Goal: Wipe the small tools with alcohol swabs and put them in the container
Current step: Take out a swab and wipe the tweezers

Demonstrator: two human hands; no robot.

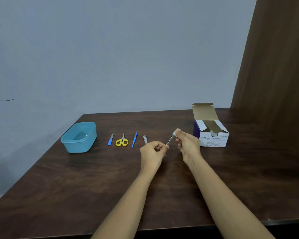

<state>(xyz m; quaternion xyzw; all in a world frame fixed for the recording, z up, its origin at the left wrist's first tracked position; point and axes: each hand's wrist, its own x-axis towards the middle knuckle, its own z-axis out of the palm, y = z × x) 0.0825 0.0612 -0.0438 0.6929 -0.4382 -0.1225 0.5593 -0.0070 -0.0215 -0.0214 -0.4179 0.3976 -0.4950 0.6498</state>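
My left grip [153, 150] pinches the lower end of a slim metal tool [170, 140], held above the table [93, 187] and tilted up to the right. My right grip [186, 144] pinches a white alcohol swab [175, 133] around the tool's upper end. Left of my hands, a nail clipper [145, 139], a thin blue-handled tool [134, 140], yellow-handled scissors [122, 140] and a blue-handled file [110, 139] lie in a row. The light-blue container [78, 146] stands open beyond them; the opened swab box [212, 139] stands near my right grip.
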